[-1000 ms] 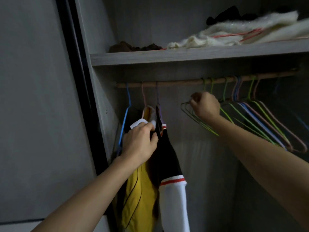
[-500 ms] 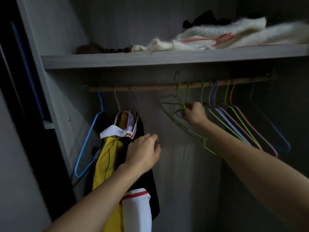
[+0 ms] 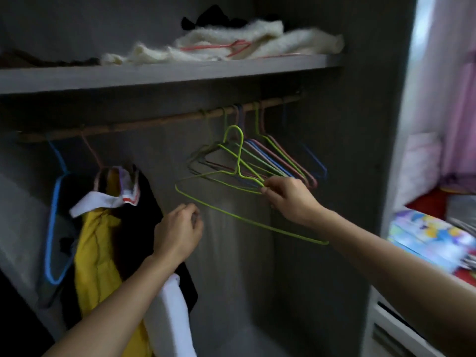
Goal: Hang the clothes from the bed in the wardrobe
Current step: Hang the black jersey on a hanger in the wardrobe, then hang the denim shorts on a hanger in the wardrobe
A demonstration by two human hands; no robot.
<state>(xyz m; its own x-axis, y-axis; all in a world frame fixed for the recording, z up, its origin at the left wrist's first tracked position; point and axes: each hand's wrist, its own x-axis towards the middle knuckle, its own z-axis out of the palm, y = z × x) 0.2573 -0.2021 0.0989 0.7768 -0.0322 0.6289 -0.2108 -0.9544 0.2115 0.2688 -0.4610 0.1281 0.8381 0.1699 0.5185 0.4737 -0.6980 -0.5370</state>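
A wooden rail runs under the wardrobe shelf. My right hand pinches a light green wire hanger, which is off the rail and tilted in front of several empty hangers at the rail's right end. My left hand hovers loosely curled, holding nothing, just right of a yellow garment and a black-and-white shirt that hang at the left. An empty blue hanger hangs furthest left.
The grey shelf above carries cream fluffy fabric, a pink hanger and dark items. The wardrobe's side panel stands at the right. Beyond it lies a bed with a colourful printed cloth and pink fabric.
My right hand has lifted the green hanger off the rail and drawn it down and out. My left hand has let go of the hung shirts. The view has swung right.
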